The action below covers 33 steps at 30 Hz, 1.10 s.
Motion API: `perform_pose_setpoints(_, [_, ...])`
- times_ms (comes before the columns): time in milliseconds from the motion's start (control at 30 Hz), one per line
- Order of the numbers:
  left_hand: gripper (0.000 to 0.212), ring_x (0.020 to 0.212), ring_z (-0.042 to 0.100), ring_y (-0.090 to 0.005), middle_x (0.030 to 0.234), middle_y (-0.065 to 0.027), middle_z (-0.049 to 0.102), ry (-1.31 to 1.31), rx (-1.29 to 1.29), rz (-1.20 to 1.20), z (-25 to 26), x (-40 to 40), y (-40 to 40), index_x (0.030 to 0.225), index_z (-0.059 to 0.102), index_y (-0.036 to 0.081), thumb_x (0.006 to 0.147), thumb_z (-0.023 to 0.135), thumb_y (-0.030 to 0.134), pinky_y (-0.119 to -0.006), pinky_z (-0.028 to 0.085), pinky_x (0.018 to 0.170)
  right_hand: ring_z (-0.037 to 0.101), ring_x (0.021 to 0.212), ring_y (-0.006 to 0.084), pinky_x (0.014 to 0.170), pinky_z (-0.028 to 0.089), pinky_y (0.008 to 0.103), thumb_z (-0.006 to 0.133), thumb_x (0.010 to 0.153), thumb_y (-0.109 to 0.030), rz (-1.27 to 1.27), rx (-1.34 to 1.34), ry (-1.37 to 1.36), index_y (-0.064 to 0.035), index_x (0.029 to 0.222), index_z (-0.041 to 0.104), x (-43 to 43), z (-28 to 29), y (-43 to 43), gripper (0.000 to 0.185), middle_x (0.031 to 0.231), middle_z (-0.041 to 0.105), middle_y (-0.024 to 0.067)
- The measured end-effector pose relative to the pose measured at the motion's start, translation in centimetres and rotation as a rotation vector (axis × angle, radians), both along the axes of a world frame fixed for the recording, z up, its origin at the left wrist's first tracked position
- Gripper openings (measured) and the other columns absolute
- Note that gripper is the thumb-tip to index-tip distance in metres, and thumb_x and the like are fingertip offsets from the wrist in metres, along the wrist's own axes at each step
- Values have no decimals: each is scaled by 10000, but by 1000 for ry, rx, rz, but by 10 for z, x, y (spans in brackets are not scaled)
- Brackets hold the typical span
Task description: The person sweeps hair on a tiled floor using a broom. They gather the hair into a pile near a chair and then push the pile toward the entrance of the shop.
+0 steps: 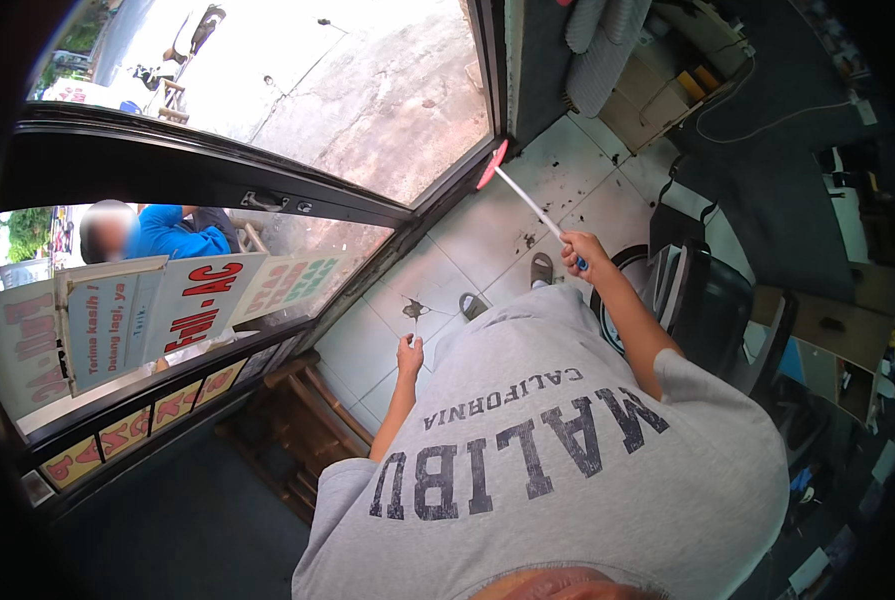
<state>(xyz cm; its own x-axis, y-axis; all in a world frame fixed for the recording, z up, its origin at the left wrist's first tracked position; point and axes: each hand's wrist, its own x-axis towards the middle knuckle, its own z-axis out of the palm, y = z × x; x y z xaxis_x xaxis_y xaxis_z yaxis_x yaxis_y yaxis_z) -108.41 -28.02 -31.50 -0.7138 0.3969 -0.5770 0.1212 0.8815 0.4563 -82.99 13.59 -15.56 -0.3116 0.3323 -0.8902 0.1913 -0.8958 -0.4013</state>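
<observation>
My right hand (584,256) is closed around a white pole near its blue end. At the pole's far end, the pink head of a long-handled broom or squeegee (494,165) rests by the dark door frame, at the edge of the white tiled floor (447,262). Dark clumps that look like cut hair (526,241) lie scattered on the tiles beside the pole. My left hand (410,352) hangs low over the floor, thumb and fingers apart, with nothing clearly held. A tile with a dark broken patch (415,308) lies just ahead of it. My sandals (542,268) are on the tiles.
A glass door (267,201) with signs stands at the left. Through its glass a person in blue (184,231) sits outside. A bamboo bench (320,435) is left of me, a black chair (706,307) right. A cabinet (650,90) stands ahead right.
</observation>
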Motion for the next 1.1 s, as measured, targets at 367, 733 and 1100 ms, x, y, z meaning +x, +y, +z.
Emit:
perform_pose_setpoints(367, [464, 1112, 542, -323, 1173, -208, 574, -102, 101, 38, 3, 3, 20, 1190, 523, 24, 841, 585, 323, -395, 431, 930, 393, 409, 64, 348, 323, 235, 491, 857, -102, 59, 408, -141, -51, 1255, 526, 34, 75, -32, 403, 565, 454, 10])
perform_pose_setpoints(733, [538, 1113, 524, -356, 1194, -227, 546, -26, 329, -509, 22, 26, 127, 1241, 458, 9, 803, 644, 260, -409, 418, 948, 380, 412, 36, 358, 329, 188, 476, 896, -132, 406, 482, -225, -54, 1356, 421, 98, 229, -49, 470, 596, 427, -15])
perform_pose_setpoints(1100, [268, 973, 529, -344, 943, -175, 584, 259, 863, -1131, 211, 119, 407, 990, 581, 41, 817, 646, 234, -416, 400, 890, 395, 473, 33, 434, 309, 182, 398, 930, -468, 449, 495, 43, 14, 1027, 627, 93, 300, -81, 542, 593, 432, -38])
